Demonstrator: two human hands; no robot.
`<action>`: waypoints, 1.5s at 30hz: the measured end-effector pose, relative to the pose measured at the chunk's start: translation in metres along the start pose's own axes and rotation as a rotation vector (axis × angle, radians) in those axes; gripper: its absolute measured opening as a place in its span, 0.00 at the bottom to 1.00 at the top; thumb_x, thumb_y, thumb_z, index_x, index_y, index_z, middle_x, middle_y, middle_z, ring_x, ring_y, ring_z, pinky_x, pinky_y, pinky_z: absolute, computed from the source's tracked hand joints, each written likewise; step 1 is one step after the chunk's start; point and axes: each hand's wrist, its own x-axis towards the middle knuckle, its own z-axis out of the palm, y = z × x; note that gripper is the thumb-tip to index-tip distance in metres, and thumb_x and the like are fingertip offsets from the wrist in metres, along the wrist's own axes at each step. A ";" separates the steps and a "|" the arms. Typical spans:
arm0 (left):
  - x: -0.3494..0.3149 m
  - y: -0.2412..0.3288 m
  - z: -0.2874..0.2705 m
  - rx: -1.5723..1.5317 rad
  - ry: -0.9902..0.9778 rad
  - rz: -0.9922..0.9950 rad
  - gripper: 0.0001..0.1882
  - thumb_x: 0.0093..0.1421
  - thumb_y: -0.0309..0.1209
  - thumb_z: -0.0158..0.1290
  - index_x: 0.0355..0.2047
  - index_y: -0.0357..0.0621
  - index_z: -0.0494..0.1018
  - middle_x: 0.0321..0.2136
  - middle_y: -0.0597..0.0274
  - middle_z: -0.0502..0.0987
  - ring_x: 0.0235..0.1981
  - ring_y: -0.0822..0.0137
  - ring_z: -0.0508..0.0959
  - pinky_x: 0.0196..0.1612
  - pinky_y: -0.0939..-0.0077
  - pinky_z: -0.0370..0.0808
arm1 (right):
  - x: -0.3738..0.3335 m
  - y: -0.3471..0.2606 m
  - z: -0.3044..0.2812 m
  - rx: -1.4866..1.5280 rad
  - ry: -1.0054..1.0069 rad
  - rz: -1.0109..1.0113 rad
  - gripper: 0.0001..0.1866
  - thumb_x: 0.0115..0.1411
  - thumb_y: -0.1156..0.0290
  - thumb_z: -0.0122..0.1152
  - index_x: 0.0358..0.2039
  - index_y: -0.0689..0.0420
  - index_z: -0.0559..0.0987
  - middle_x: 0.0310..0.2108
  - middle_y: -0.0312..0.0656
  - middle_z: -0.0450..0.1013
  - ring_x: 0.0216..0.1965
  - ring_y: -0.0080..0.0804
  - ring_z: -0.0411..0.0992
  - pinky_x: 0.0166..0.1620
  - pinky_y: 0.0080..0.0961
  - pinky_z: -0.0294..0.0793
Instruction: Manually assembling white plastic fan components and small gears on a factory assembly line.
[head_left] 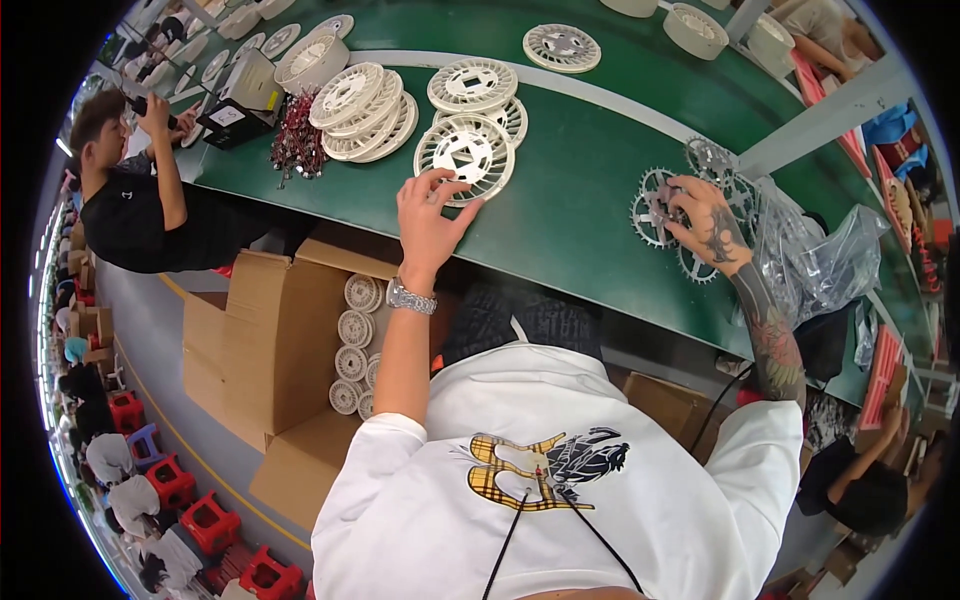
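My left hand, with a metal watch on the wrist, has its fingers curled at the near rim of a white slotted plastic disc. That disc overlaps other white discs just beyond it. At the right, my right hand is closed on a dark grey toothed ring; its fingertips partly cover the ring's centre. More toothed rings lie around and under that hand, partly hidden by it.
Left of the discs are a leaning disc stack, a heap of red-and-black wired parts and a black box. Clear plastic bags lie at right by a metal post. An open carton stands below; a co-worker sits left.
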 end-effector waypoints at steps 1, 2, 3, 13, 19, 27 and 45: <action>-0.002 0.001 -0.001 -0.003 0.000 0.002 0.14 0.49 0.33 0.72 0.37 0.52 0.83 0.46 0.67 0.79 0.44 0.60 0.75 0.49 0.64 0.70 | -0.004 -0.001 0.005 0.051 0.019 0.053 0.11 0.51 0.72 0.71 0.33 0.59 0.79 0.59 0.47 0.72 0.62 0.52 0.67 0.65 0.50 0.62; -0.005 0.002 -0.002 -0.017 -0.017 0.031 0.14 0.49 0.33 0.72 0.36 0.52 0.83 0.46 0.67 0.79 0.44 0.60 0.75 0.49 0.64 0.70 | -0.006 -0.002 0.010 0.049 0.020 0.055 0.11 0.51 0.72 0.71 0.33 0.59 0.79 0.59 0.47 0.72 0.62 0.52 0.67 0.65 0.50 0.62; -0.005 0.004 -0.004 -0.030 -0.032 0.060 0.13 0.49 0.33 0.72 0.36 0.52 0.83 0.46 0.67 0.78 0.44 0.60 0.75 0.49 0.63 0.70 | -0.006 -0.003 0.012 0.010 0.070 -0.007 0.10 0.52 0.73 0.70 0.34 0.59 0.79 0.58 0.46 0.72 0.60 0.51 0.69 0.64 0.48 0.64; -0.038 0.056 -0.007 -0.163 -0.086 0.151 0.11 0.54 0.32 0.67 0.38 0.52 0.81 0.44 0.64 0.77 0.48 0.56 0.75 0.58 0.54 0.68 | 0.039 0.002 -0.008 0.088 0.494 0.231 0.08 0.57 0.72 0.67 0.35 0.64 0.83 0.51 0.46 0.78 0.44 0.41 0.78 0.50 0.31 0.75; -0.057 0.071 -0.017 -0.234 -0.166 0.119 0.15 0.52 0.30 0.69 0.41 0.52 0.82 0.50 0.63 0.77 0.54 0.53 0.74 0.61 0.53 0.70 | 0.079 0.007 0.010 0.569 0.411 0.480 0.13 0.56 0.69 0.65 0.38 0.64 0.85 0.45 0.48 0.81 0.44 0.43 0.79 0.50 0.31 0.76; -0.067 0.061 -0.028 -0.260 -0.141 0.038 0.17 0.52 0.29 0.68 0.44 0.53 0.82 0.52 0.62 0.77 0.57 0.52 0.74 0.59 0.55 0.72 | 0.089 -0.012 0.054 0.471 0.233 0.382 0.14 0.57 0.68 0.64 0.42 0.60 0.84 0.53 0.47 0.77 0.51 0.44 0.76 0.55 0.32 0.73; -0.056 0.046 -0.032 -0.281 -0.181 0.116 0.20 0.51 0.31 0.69 0.46 0.54 0.83 0.52 0.65 0.79 0.57 0.55 0.75 0.55 0.56 0.72 | 0.080 -0.017 0.024 -0.077 -0.051 -0.042 0.09 0.55 0.67 0.68 0.36 0.54 0.81 0.58 0.37 0.74 0.63 0.39 0.68 0.72 0.53 0.45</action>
